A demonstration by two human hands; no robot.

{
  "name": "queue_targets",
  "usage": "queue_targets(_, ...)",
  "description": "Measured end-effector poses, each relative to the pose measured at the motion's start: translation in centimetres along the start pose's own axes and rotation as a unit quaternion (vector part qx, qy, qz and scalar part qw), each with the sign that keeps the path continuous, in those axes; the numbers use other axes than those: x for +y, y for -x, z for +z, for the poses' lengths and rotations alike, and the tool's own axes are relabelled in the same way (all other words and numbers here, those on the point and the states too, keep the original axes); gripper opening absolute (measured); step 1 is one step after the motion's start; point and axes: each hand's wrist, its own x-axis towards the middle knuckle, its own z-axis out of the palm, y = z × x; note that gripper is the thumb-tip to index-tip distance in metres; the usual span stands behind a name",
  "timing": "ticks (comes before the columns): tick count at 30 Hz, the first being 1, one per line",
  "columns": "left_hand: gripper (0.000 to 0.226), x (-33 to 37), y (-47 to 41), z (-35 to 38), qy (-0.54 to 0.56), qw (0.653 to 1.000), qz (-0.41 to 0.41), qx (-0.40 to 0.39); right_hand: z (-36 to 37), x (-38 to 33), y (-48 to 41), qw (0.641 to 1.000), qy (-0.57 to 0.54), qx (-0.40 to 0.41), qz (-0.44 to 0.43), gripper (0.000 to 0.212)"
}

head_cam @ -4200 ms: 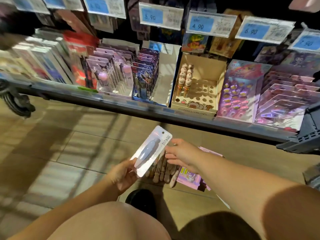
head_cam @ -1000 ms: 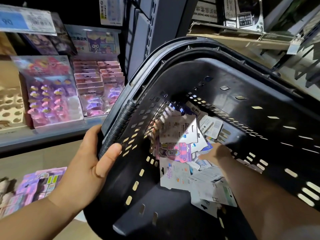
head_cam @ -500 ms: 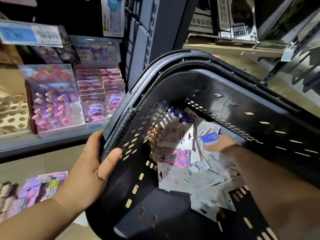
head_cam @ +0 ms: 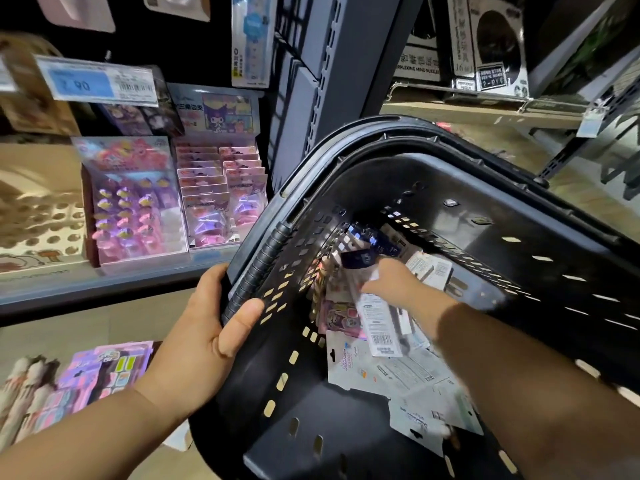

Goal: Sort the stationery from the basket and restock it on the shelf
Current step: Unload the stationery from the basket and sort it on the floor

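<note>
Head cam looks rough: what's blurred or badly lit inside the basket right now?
Head view: the right hand and the packs under it are motion-smeared, so its grip is unreadable; the basket interior is dark, with light spotting through its slots; the left hand gripping the rim is sharp; wide-angle bends the frame edges.

Black perforated plastic basket (head_cam: 485,209), tipped toward me and held at its left rim by my left hand (head_cam: 204,327), beside the ribbed handle (head_cam: 263,268) folded along that rim. Inside lies a loose heap of carded stationery packs (head_cam: 408,375), mostly white backs up, with a pink character pack (head_cam: 341,317) among them. My right hand (head_cam: 398,285) holds a long white barcoded pack (head_cam: 377,323) by its top. The grey shelf (head_cam: 104,282) stands at left.
</note>
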Motion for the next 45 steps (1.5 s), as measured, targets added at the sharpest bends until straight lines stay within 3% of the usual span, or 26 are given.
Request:
queue_targets(1, 0.060, 0.0, 0.0, 0.0, 0.001, 1.000, 0.002, 0.002, 0.9, -0.5, -0.2, 1.000, 0.009, 0.009, 0.022, 0.014)
queue_targets(4, 0.069, 0.2, 0.0, -0.1, 0.000, 1.000, 0.014, 0.007, 2.8, -0.8, -0.2, 0.996, 0.063, 0.045, 0.054, 0.050)
queue_targets(6, 0.069, 0.2, -0.1, -0.1, 0.000, 1.000, 0.017, 0.008, 3.4, -0.5, 0.2, 0.979, 0.181, 0.065, 0.065, 0.063)
queue_targets(9, 0.067, 0.2, -0.1, -0.1, -0.005, 1.000, 0.021, 0.009, 4.0, 0.0, -0.1, 0.938, 0.341, 0.029, 0.049, 0.083)
queue_targets(14, 0.068, -0.1, -0.1, -0.2, -0.009, 1.000, 0.018, 0.005, 3.4, 0.2, -0.6, 0.902, 0.429, 0.028, 0.027, 0.084)
queue_targets(18, 0.052, -0.2, -0.1, -0.1, -0.014, 1.000, 0.015, 0.001, 2.4, 0.8, -0.6, 0.906, 0.422, 0.035, 0.018, 0.095)
queue_targets(22, 0.049, -0.3, -0.1, -0.1, -0.016, 1.000, 0.013, 0.001, 2.4, 0.8, -0.1, 0.966, 0.257, 0.005, 0.032, 0.119)
queue_targets(24, 0.053, -0.4, -0.2, -0.1, -0.017, 1.000, 0.014, 0.006, 2.5, 0.4, 0.6, 0.974, 0.221, -0.002, 0.046, 0.115)
queue_targets(28, 0.051, -0.5, 0.0, -0.1, -0.012, 1.000, 0.003, -0.001, 3.3, 0.0, 1.0, 0.966, 0.258, -0.007, 0.005, 0.060)
queue_targets(30, 0.051, -0.5, 0.0, -0.1, -0.010, 1.000, 0.002, -0.001, 3.1, 0.2, 0.8, 0.970, 0.243, 0.009, 0.008, 0.049)
queue_targets(33, 0.058, -0.5, 0.1, -0.1, -0.011, 1.000, 0.001, 0.000, 2.7, 0.8, 0.4, 0.970, 0.244, 0.005, -0.001, 0.046)
queue_targets(40, 0.059, -0.6, 0.0, -0.1, -0.021, 1.000, -0.001, -0.004, 3.4, 1.5, 0.2, 0.960, 0.258, -0.092, -0.049, 0.051)
queue_targets(43, 0.061, -0.7, 0.0, -0.1, -0.019, 1.000, 0.002, -0.003, 4.5, 1.6, 0.7, 0.943, 0.311, -0.092, -0.072, 0.062)
queue_targets(45, 0.061, -0.7, 0.0, -0.1, -0.019, 1.000, 0.003, -0.004, 5.5, 1.7, 1.0, 0.951, 0.298, -0.076, -0.048, 0.074)
